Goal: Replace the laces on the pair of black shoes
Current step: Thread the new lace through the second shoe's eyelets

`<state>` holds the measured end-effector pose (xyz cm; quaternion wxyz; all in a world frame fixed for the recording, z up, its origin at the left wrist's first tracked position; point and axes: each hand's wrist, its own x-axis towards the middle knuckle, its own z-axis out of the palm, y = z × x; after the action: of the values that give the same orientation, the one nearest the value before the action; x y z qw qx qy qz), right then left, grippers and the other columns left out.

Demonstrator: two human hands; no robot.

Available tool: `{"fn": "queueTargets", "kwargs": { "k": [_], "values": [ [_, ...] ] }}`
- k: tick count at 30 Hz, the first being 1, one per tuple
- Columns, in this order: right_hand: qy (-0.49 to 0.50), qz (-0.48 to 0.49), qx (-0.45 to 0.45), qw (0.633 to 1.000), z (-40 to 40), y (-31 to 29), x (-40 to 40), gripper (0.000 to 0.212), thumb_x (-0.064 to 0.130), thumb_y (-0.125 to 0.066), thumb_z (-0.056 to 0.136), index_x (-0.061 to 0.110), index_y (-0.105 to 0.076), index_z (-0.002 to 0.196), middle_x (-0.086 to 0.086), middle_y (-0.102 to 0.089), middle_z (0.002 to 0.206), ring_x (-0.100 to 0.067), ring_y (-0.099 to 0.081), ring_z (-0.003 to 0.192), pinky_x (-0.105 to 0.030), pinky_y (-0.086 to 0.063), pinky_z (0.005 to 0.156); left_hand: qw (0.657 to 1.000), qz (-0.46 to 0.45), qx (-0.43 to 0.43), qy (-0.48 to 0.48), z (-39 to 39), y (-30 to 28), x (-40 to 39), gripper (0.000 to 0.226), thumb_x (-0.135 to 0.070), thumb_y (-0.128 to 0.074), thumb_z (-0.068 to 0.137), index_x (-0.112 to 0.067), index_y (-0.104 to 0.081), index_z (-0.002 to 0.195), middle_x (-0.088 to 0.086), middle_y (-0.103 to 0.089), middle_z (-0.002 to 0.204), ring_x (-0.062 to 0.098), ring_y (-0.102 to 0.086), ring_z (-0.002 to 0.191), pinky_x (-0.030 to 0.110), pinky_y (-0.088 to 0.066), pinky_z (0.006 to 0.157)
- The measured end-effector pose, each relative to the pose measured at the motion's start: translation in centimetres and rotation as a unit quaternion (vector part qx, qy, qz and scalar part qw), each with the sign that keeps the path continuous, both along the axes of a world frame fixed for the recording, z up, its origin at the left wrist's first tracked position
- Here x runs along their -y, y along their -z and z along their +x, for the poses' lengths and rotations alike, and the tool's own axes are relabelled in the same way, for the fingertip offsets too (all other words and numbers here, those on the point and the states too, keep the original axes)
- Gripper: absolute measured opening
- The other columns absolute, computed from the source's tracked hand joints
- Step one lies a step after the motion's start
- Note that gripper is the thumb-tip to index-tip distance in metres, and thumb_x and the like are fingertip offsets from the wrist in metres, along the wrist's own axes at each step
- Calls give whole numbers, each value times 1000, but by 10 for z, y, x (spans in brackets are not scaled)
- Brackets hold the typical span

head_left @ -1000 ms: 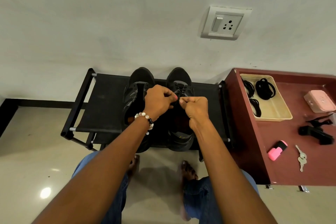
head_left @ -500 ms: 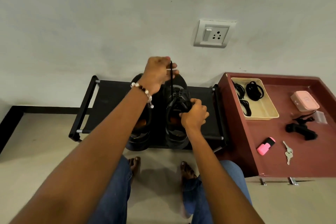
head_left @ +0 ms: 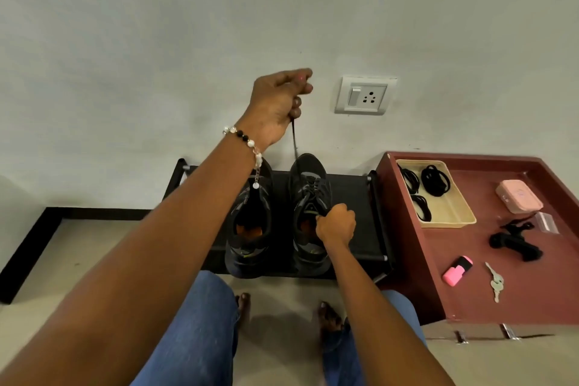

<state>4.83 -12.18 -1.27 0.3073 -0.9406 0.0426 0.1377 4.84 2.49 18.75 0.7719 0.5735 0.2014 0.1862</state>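
Your left hand (head_left: 275,103) has risen, pinching the old lace (head_left: 294,142); your right hand (head_left: 335,222) grips the right shoe (head_left: 310,207). Next, pull it free.

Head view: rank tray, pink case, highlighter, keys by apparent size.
1. tray
2. pink case
3. highlighter and keys: look similar in extent, and the keys are thinner, so not ranked.

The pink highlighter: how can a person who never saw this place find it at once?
Look at the dark red table right of the shoe rack. On its near part lies the pink highlighter, just left of the keys. It is short, bright pink, with a black cap.
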Motion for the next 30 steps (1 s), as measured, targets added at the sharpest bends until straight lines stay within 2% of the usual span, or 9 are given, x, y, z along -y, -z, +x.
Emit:
{"fn": "queueTargets", "kwargs": {
  "k": [4, 7, 9, 10, 12, 14, 19, 25, 30],
  "values": [
    [-25, -29, -10, 999, 0, -2, -2, 39, 17, -67, 92, 0, -52, 123, -21, -45, 131, -38, -51, 116, -47, -50, 95, 987, -146, 64, -10, 14, -62, -4, 9, -6, -59, 94, -8, -68, 94, 4, -62, 74, 6, -38, 44, 17, -33, 43],
    [-42, -43, -17, 998, -1, -3, -4, 27, 12, -62, 94, 1, -56, 118, -21, -42, 134, -38, -48, 118, -48, -49, 96, 989, -142, 39, -2, 23, -94, 3, 13, -7, -56, 96, -11, -67, 89, 3, -62, 73, 7, -35, 43, 18, -33, 43],
    [-58, -53, -37, 996, -3, -3, -5, 30, 9, -59, 94, 1, -53, 123, -20, -38, 139, -38, -45, 123, -50, -47, 97, 989, -150, 15, 7, 28, -102, 8, 16, -6, -52, 98, -12, -66, 90, 3, -61, 74, 6, -34, 40, 18, -32, 41],
    [-67, -58, -45, 995, -2, -3, -6, 39, 8, -57, 95, 1, -48, 132, -20, -37, 141, -39, -44, 124, -50, -47, 98, 987, -160, 10, 12, 30, -104, 10, 18, -6, -51, 99, -12, -65, 90, 2, -60, 74, 6, -33, 39, 18, -31, 41],
    [-91, -68, -60, 992, -2, -2, -7, 62, 5, -53, 96, 1, -23, 150, -22, -37, 144, -40, -44, 128, -48, -45, 101, 983, -185, 8, 13, 32, -109, 10, 21, -4, -47, 99, -12, -63, 88, 2, -58, 73, 6, -30, 39, 17, -29, 40],
    [-105, -75, -66, 989, -2, -3, -8, 72, 2, -48, 97, 3, -5, 154, -22, -40, 144, -39, -46, 127, -45, -45, 99, 980, -198, 5, 9, 33, -111, 8, 23, -2, -45, 99, -12, -62, 88, 2, -58, 72, 6, -29, 39, 17, -27, 40],
    [-102, -88, -71, 988, 3, -4, -10, 70, 3, -46, 98, 2, -3, 154, -22, -41, 145, -38, -48, 127, -44, -46, 99, 981, -193, -1, -1, 36, -106, 4, 23, 0, -44, 98, -11, -62, 90, 2, -60, 69, 7, -30, 37, 17, -28, 41],
    [-70, -87, -93, 989, 2, 0, -18, 66, 4, -38, 101, 5, 1, 155, -19, -39, 147, -39, -41, 132, -55, -43, 101, 973, -225, 49, -26, 38, -117, -4, 26, 3, -42, 97, -10, -61, 86, 4, -58, 67, 8, -26, 33, 20, -25, 46],
    [-66, -81, -87, 991, -2, -1, -22, 65, 4, -33, 100, 3, 4, 154, -22, -42, 144, -41, -41, 131, -58, -43, 101, 952, -282, 100, -58, 47, -128, -21, 32, 5, -36, 97, -12, -58, 83, 2, -54, 47, 9, -21, 29, 21, -22, 45]
  ]
}}
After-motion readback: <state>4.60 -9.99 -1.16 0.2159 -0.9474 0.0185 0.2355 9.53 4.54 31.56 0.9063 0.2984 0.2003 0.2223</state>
